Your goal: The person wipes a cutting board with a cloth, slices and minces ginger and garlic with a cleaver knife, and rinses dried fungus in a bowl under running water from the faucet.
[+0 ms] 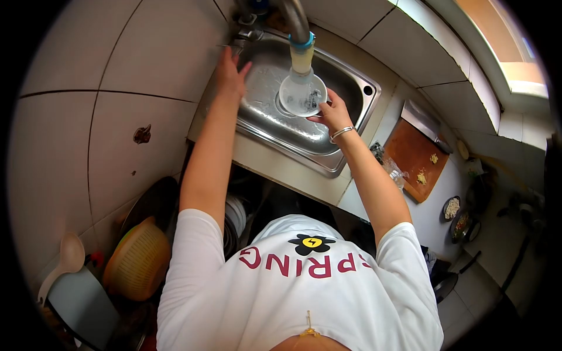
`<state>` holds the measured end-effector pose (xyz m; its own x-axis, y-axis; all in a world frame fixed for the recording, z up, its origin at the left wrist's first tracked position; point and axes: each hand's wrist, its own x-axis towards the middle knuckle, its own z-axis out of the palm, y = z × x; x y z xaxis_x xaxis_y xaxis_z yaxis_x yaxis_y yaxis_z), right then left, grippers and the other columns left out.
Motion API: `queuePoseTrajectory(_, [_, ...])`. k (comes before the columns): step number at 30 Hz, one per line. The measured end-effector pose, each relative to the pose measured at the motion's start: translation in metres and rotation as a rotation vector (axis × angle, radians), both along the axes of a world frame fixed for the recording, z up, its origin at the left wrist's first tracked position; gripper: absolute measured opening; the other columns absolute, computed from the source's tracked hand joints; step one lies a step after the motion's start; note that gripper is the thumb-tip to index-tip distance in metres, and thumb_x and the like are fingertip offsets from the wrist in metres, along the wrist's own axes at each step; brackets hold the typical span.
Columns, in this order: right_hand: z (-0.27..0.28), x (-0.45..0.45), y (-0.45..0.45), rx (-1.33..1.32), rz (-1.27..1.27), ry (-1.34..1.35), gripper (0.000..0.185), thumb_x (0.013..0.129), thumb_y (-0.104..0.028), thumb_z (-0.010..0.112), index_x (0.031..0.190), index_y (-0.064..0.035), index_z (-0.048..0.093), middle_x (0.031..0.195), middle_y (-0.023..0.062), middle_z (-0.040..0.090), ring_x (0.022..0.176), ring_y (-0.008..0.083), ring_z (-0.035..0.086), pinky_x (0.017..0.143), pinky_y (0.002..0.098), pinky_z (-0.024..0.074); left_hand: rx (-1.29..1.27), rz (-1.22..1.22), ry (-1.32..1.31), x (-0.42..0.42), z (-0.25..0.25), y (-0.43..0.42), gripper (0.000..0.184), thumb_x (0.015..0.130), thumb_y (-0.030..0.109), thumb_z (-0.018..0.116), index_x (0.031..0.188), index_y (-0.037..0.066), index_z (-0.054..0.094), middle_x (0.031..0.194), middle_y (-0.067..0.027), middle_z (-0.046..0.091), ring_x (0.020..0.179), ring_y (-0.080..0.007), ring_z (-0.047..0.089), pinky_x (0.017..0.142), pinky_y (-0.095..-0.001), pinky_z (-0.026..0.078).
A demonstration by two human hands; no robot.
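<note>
A small white bowl (pixel 302 95) is under the faucet (pixel 301 44) over the steel sink (pixel 281 134), with water running into it. My right hand (pixel 333 112) grips the bowl by its right rim, thumb and fingers pressed together on the edge. At the sink's upper left corner, my left hand (pixel 232 73) has its fingers apart and holds nothing; it is slightly blurred and close to the sink's left rim.
Right of the sink are a cutting board (pixel 413 155) with chopped bits, a cleaver (pixel 422 124) and small bowls of food (pixel 451 208). A yellow basket (pixel 139 259), a ladle (pixel 71 251) and a dark pan (pixel 446 285) are lower down. Tiled wall stands at left.
</note>
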<state>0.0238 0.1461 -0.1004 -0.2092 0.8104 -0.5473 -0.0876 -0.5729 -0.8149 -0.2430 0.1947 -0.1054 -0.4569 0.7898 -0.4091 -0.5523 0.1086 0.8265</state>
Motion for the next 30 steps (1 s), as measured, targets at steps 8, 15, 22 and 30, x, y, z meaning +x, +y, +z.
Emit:
queuePoseTrajectory(8, [0.005, 0.004, -0.004, 0.004, 0.003, -0.034, 0.05, 0.088, 0.006, 0.042, 0.138, -0.0021, 0.042, 0.107, 0.0135, 0.061, 0.087, 0.0231, 0.068, 0.07, 0.0358, 0.0636, 0.02, 0.034, -0.141, -0.007, 0.029, 0.018, 0.059, 0.097, 0.036, 0.05, 0.145, 0.009, 0.031, 0.153, -0.0083, 0.026, 0.138, -0.0243, 0.031, 0.106, -0.0485, 0.038])
queuePoseTrajectory(15, [0.014, 0.018, -0.007, -0.018, -0.036, -0.02, 0.053, 0.087, 0.008, 0.04, 0.14, -0.0009, 0.039, 0.111, 0.0165, 0.059, 0.09, 0.0246, 0.068, 0.067, 0.0307, 0.0641, 0.027, -0.052, -0.079, -0.015, 0.042, 0.032, 0.055, 0.098, 0.034, 0.05, 0.144, 0.01, 0.035, 0.153, -0.0071, 0.029, 0.139, -0.0224, 0.029, 0.108, -0.0472, 0.033])
queuePoseTrajectory(22, [0.039, 0.043, -0.004, 0.031, 0.003, -0.093, 0.051, 0.089, 0.006, 0.04, 0.139, -0.0018, 0.04, 0.112, 0.0147, 0.061, 0.087, 0.0231, 0.069, 0.066, 0.0297, 0.0636, -0.119, -0.445, 0.088, 0.027, -0.004, -0.051, 0.047, 0.093, 0.02, 0.058, 0.138, 0.009, 0.046, 0.131, -0.0054, 0.054, 0.116, -0.0202, 0.055, 0.098, -0.039, 0.043])
queuePoseTrajectory(30, [0.058, 0.079, -0.006, 0.024, 0.046, -0.133, 0.049, 0.091, 0.002, 0.042, 0.139, -0.0041, 0.04, 0.107, 0.0132, 0.063, 0.082, 0.0211, 0.07, 0.063, 0.0291, 0.0626, -0.113, -0.676, -0.179, 0.147, 0.034, -0.108, 0.057, 0.096, 0.016, 0.055, 0.147, 0.01, 0.03, 0.125, -0.0118, 0.055, 0.106, -0.0226, 0.061, 0.09, -0.0377, 0.052])
